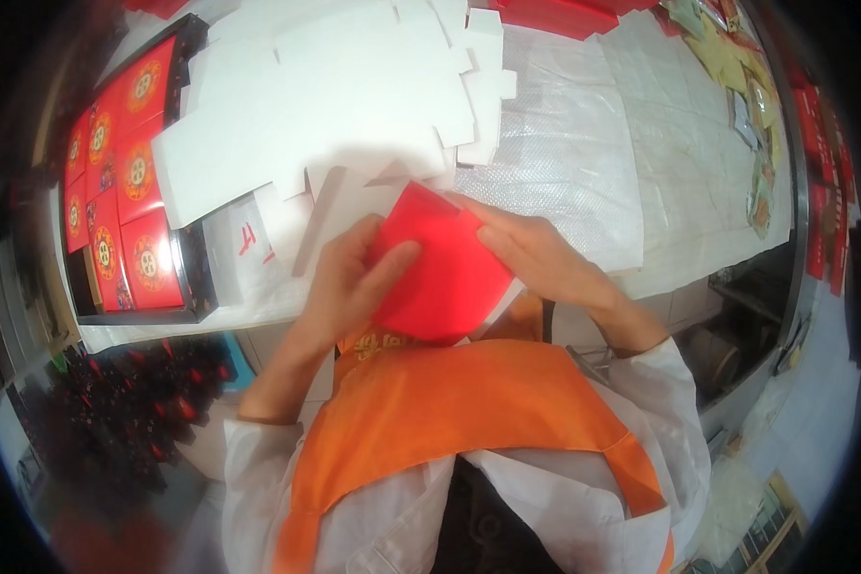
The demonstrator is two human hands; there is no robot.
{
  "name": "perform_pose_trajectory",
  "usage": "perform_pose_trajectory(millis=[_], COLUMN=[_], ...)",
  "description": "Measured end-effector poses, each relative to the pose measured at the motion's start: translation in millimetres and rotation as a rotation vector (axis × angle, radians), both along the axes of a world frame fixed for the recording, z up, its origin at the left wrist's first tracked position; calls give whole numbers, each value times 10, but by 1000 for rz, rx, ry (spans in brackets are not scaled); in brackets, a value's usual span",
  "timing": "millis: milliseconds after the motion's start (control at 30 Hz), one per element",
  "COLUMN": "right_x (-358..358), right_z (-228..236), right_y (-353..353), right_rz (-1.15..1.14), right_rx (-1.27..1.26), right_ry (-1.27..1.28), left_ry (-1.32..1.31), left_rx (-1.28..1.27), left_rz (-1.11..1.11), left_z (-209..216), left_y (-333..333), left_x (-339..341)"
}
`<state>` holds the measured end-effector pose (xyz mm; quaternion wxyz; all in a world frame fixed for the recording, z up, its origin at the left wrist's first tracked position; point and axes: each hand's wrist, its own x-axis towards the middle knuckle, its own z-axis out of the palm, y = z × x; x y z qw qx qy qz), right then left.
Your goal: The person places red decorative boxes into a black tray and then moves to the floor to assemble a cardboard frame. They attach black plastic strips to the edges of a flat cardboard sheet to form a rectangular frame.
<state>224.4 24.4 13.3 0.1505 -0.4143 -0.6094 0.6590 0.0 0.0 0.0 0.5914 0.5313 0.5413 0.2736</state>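
Between my two hands, close to my orange apron, is a red folding carton (pixel 440 273) with white inner flaps showing at its lower right. My left hand (pixel 359 277) grips its left side, the thumb lying over the red face. On the other side, my right hand (pixel 540 253) holds the upper right edge, with its fingers along the top fold. Flat white carton blanks (pixel 325 96) lie overlapped on the table just beyond my hands, and one greyish blank (pixel 340 206) sits right behind the carton. What is inside the carton, if anything, cannot be seen.
A black-edged tray (pixel 196 277) at the left holds several red printed boxes (pixel 143 177). White woven sheeting (pixel 574 143) covers the table. Small packets (pixel 737 72) lie along the far right edge, and red boxes (pixel 813 143) are stacked beyond it. Dark red-patterned material (pixel 124 402) lies below left.
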Motion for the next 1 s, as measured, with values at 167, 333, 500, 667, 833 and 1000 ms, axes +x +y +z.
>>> perform_pose_trajectory(millis=[167, 333, 500, 667, 833, 1000], right_x=[16, 34, 49, 59, 127, 133], right_z=[-3, -73, -89, -147, -59, 36], right_y=[-84, -125, -156, -210, -174, -138], right_rz=[-15, 15, 62, 90, 41, 49], right_rx=[170, 276, 413, 561, 252, 376], right_ry=[-89, -50, -73, -65, 87, 70], left_ry=[-78, -53, -70, -65, -63, -91], left_rx=[4, 25, 29, 58, 39, 34], left_rz=[18, -14, -42, -65, -36, 10], left_z=[19, 44, 9, 67, 111, 170], left_y=[-5, -16, -53, -50, -14, 99], left_x=[59, 60, 30, 56, 51, 3])
